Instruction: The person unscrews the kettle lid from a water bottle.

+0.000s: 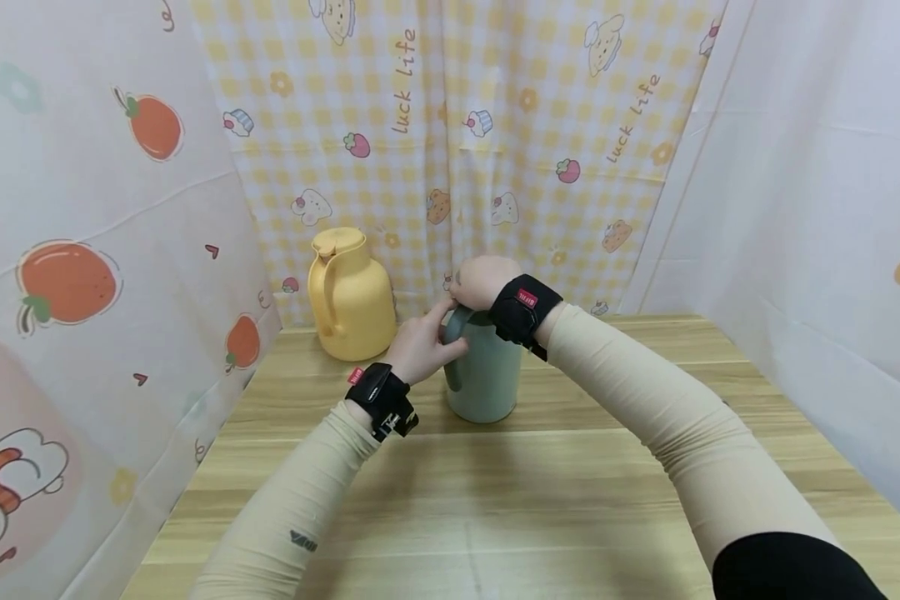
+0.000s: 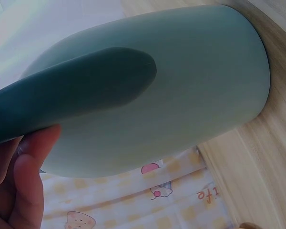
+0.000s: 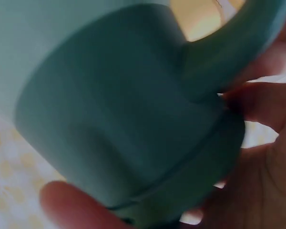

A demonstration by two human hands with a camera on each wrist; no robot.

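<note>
A grey-green thermos jug stands upright on the wooden table. My left hand holds its handle from the left side, with fingertips curled against the handle's underside in the left wrist view. Over the jug's top, my right hand grips the dark green lid. In the right wrist view the thumb is on one side of the lid and the fingers are on the other, close to where the handle joins the neck. From the head view the lid is hidden by that hand.
Behind and left of the green jug stands a yellow thermos jug with its own handle and lid. Printed curtains hang close behind and on both sides of the wooden table.
</note>
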